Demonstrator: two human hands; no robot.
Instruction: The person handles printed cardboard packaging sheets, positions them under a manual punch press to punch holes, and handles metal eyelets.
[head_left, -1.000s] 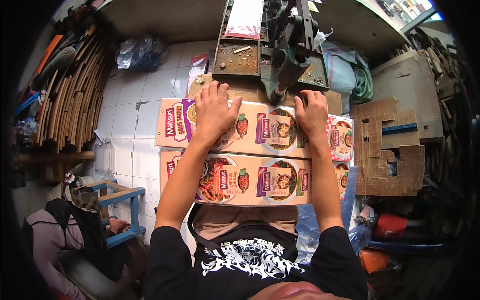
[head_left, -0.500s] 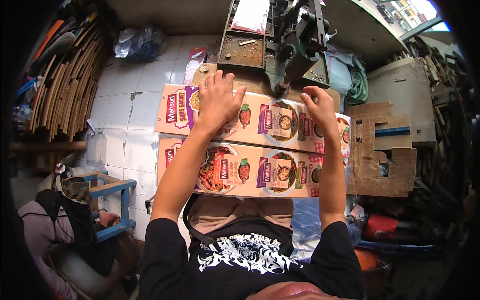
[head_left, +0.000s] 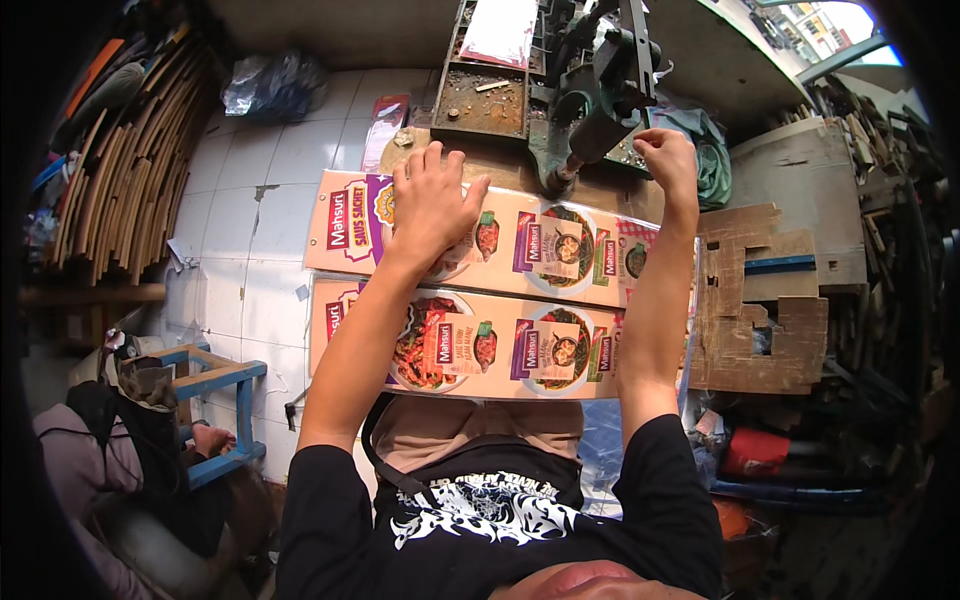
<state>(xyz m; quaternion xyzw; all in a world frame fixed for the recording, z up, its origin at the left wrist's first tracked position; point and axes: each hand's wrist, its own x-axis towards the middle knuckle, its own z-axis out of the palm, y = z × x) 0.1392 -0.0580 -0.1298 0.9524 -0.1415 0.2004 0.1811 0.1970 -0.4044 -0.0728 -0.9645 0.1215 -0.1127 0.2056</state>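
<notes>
Two long printed cardboard panels lie in front of me, one behind the other, with food pictures on a peach ground: a far panel (head_left: 340,225) and a near panel (head_left: 480,385). My left hand (head_left: 435,205) rests on the far panel, fingers stretched over its back edge. Over the right tray (head_left: 630,152) of a dark green hand press (head_left: 548,150) is my right hand (head_left: 668,160), its fingertips pinched together. Whatever they may hold is too small to make out. The press's tip stands just at the far panel's back edge.
Small metal bits lie in the left tray (head_left: 485,100), and a white sheet (head_left: 500,30) sits behind it. At right is a cut brown board (head_left: 760,340). Wooden strips (head_left: 140,170) lean at left. A blue stool (head_left: 225,375) and another person's hand (head_left: 212,440) are at lower left.
My right hand has moved from above the far panel, back and to the right, over the press's right tray, and its fingers have closed into a pinch. My left hand stays on the panel.
</notes>
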